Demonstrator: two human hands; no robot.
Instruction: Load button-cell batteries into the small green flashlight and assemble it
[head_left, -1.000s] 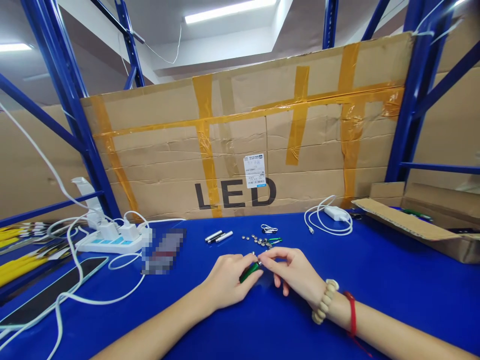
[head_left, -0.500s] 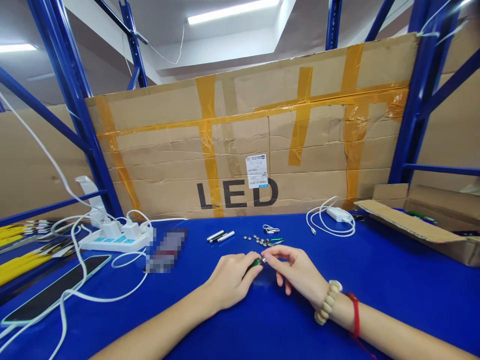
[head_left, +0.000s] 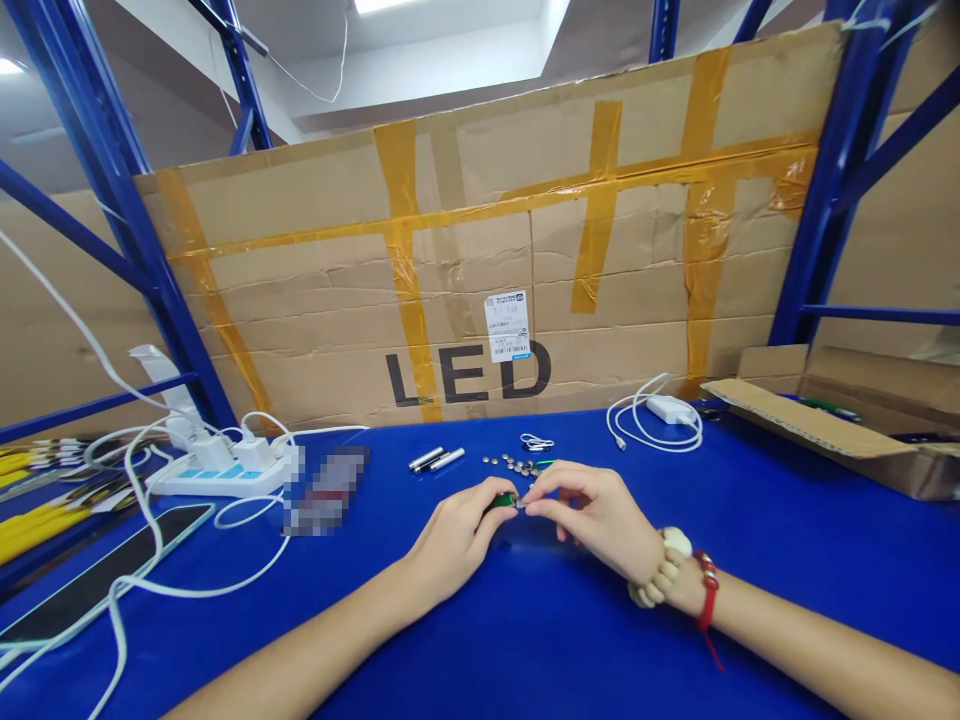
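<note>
My left hand (head_left: 459, 532) pinches a small green piece (head_left: 505, 501) between thumb and fingers; its kind is hard to make out. At its right end is a tiny silvery part (head_left: 520, 505), and my right hand (head_left: 592, 512) has thumb and index finger closed on it. Just beyond the fingertips lie several small round button cells (head_left: 517, 464). Another green piece (head_left: 544, 464) shows partly behind my right hand. Further left are silver metal tubes (head_left: 448, 459) beside a dark one. A small metal clip with a loop (head_left: 537, 442) lies behind the cells.
A white power strip (head_left: 225, 483) with plugs and cables stands left, near a phone (head_left: 105, 575). A blurred dark item (head_left: 328, 492) lies beside it. At right are a white adapter with a coiled cable (head_left: 671, 409) and an open cardboard box (head_left: 832, 440). Cardboard (head_left: 330, 330) walls the back.
The view has tilted down and shifted slightly. My right hand has turned a little, its thumb and index finger still meeting the end of the green piece in my left hand.
</note>
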